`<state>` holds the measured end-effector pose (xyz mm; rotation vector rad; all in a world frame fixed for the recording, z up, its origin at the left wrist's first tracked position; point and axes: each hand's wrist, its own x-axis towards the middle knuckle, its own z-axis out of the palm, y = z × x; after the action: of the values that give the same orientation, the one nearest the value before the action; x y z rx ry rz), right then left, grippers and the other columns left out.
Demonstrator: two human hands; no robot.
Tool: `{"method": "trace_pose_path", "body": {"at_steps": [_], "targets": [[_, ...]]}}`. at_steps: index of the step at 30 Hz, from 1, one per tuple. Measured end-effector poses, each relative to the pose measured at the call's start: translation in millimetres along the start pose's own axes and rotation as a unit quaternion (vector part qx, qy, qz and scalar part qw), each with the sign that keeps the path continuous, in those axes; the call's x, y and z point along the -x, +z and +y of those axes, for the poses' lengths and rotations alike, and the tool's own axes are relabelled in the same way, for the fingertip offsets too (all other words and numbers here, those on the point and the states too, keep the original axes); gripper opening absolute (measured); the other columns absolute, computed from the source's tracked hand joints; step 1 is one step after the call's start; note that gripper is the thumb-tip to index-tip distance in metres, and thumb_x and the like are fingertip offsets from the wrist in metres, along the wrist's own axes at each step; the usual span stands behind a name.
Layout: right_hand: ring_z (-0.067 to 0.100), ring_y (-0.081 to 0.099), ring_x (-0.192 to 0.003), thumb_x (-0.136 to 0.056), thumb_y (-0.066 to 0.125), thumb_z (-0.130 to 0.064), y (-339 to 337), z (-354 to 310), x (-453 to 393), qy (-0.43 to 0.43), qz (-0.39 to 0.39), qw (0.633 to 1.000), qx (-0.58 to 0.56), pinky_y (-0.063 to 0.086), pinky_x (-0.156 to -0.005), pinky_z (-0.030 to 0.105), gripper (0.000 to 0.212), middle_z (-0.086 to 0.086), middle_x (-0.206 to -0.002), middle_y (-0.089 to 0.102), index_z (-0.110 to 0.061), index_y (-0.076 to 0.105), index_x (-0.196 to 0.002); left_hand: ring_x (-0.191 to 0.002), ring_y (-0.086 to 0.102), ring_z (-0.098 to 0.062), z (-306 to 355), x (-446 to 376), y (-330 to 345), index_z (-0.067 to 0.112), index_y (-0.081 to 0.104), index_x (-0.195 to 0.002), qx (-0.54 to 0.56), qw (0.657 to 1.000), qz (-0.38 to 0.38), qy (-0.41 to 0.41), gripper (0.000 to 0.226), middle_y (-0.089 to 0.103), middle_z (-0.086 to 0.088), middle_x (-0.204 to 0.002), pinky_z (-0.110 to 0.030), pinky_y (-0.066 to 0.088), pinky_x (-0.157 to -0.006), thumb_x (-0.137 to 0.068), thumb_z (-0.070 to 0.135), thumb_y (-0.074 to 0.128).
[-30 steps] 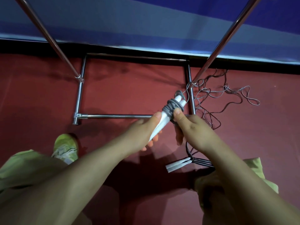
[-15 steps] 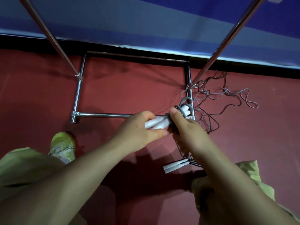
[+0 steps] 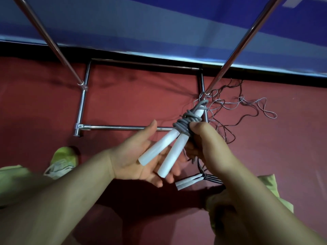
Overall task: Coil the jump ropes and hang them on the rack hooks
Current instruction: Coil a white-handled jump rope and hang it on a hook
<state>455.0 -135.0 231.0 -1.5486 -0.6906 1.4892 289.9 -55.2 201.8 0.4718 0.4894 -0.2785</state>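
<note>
A jump rope with two white handles (image 3: 164,149) has its grey cord (image 3: 185,123) wound round the handles' upper ends. My right hand (image 3: 207,147) grips the wound cord, thumb on top. My left hand (image 3: 139,156) lies palm up beneath the handles with straight fingers, supporting them. A second rope with white handles (image 3: 188,183) and dark cord lies on the floor below my right wrist. Loose tangled ropes (image 3: 237,110) spread on the floor to the right. The chrome rack's base bars (image 3: 115,128) and two slanted uprights (image 3: 235,50) stand ahead; no hooks are in view.
The floor is a dark red mat (image 3: 132,96) ending at a blue wall (image 3: 159,23). A green shoe (image 3: 62,161) and my green-clad knees sit at the lower left and lower right. The tangled cords loop round the rack's right foot.
My left hand has let go its grip and opened flat under the handles. The handles have swung to point down-left, and the bundle now sits higher and closer to me.
</note>
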Motion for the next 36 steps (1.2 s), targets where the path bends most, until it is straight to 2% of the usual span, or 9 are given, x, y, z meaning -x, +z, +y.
{"method": "trace_pose_path", "body": {"at_steps": [3, 7, 11, 15, 19, 22, 28, 33, 36], "targets": [[0.024, 0.031, -0.062, -0.065, 0.047, -0.057, -8, 10, -9, 0.027, -0.045, 0.997, 0.059, 0.021, -0.060, 0.044, 0.049, 0.007, -0.065, 0.038, -0.013, 0.051, -0.086, -0.065, 0.060, -0.026, 0, -2, -5, 0.006, 0.074, -0.091, -0.032, 0.999, 0.011, -0.008, 0.091, 0.062, -0.012, -0.075, -0.031, 0.042, -0.059, -0.055, 0.084, 0.043], [0.023, 0.041, -0.051, -0.070, 0.041, -0.067, -11, 6, -20, 0.124, -0.059, 0.984, 0.117, 0.026, -0.054, 0.037, 0.058, 0.008, -0.057, 0.051, -0.012, 0.058, -0.077, -0.063, 0.055, -0.023, 2, 1, -8, 0.001, 0.067, -0.095, -0.053, 0.998, 0.039, -0.003, 0.089, 0.058, -0.010, -0.073, -0.031, 0.036, -0.060, -0.062, 0.079, 0.038], [0.021, 0.043, -0.055, -0.095, 0.035, -0.056, -13, -6, -9, 0.110, -0.058, 0.971, 0.204, 0.032, -0.056, 0.034, 0.055, 0.011, -0.065, 0.054, -0.010, 0.058, -0.077, -0.055, 0.049, -0.016, 0, -3, -8, 0.003, 0.058, -0.093, -0.130, 0.981, 0.137, 0.040, 0.074, 0.053, -0.006, -0.068, -0.028, 0.031, -0.055, -0.079, 0.072, 0.033], [0.009, 0.037, -0.047, -0.103, 0.030, -0.039, -10, -8, -8, 0.102, -0.030, 0.966, 0.237, 0.031, -0.046, 0.019, 0.053, 0.000, -0.063, 0.046, 0.006, 0.057, -0.099, -0.051, 0.047, -0.015, -2, -8, -3, 0.009, 0.062, -0.084, -0.215, 0.943, 0.245, 0.072, 0.071, 0.054, -0.003, -0.062, -0.028, 0.029, -0.051, -0.079, 0.074, 0.034], [0.008, 0.038, -0.045, -0.102, 0.029, -0.045, -6, -4, -8, 0.115, 0.010, 0.951, 0.287, 0.033, -0.051, 0.024, 0.052, -0.007, -0.056, 0.045, -0.009, 0.059, -0.081, -0.052, 0.051, -0.018, -3, -16, 2, 0.009, 0.063, -0.078, -0.306, 0.886, 0.336, 0.087, 0.065, 0.059, -0.006, -0.064, -0.023, 0.039, -0.051, -0.094, 0.060, 0.028], [0.005, 0.042, -0.041, -0.102, 0.027, -0.046, -5, -3, -10, 0.121, 0.031, 0.933, 0.337, 0.034, -0.050, 0.024, 0.051, -0.007, -0.054, 0.048, -0.017, 0.054, -0.070, -0.060, 0.062, -0.024, -9, -22, -4, 0.014, 0.064, -0.071, -0.392, 0.826, 0.394, 0.092, 0.079, 0.067, -0.007, -0.066, -0.035, 0.053, -0.071, -0.073, 0.079, 0.021], [0.013, 0.049, -0.050, -0.101, 0.031, -0.046, -5, 1, -11, 0.133, 0.031, 0.950, 0.281, 0.043, -0.050, 0.022, 0.048, 0.002, -0.064, 0.055, -0.011, 0.060, -0.086, -0.083, 0.063, -0.019, -6, -23, -11, 0.026, 0.062, -0.086, -0.433, 0.794, 0.418, 0.088, 0.067, 0.066, 0.005, -0.083, -0.040, 0.049, -0.087, -0.070, 0.078, 0.024], [0.020, 0.059, -0.065, -0.097, 0.034, -0.054, -2, 6, -13, 0.146, 0.020, 0.971, 0.187, 0.051, -0.072, 0.039, 0.049, 0.006, -0.084, 0.066, -0.014, 0.061, -0.102, -0.086, 0.056, -0.010, -2, -18, -13, 0.033, 0.052, -0.083, -0.462, 0.759, 0.448, 0.096, 0.034, 0.056, 0.016, -0.085, -0.032, 0.043, -0.075, -0.083, 0.066, 0.042], [0.019, 0.058, -0.063, -0.092, 0.031, -0.064, 2, 6, -14, 0.155, 0.039, 0.977, 0.139, 0.048, -0.063, 0.031, 0.060, 0.008, -0.083, 0.064, -0.013, 0.063, -0.097, -0.084, 0.057, -0.013, 0, -17, -7, 0.029, 0.054, -0.087, -0.458, 0.759, 0.451, 0.109, 0.030, 0.058, 0.012, -0.085, -0.034, 0.044, -0.075, -0.083, 0.058, 0.051]]}}
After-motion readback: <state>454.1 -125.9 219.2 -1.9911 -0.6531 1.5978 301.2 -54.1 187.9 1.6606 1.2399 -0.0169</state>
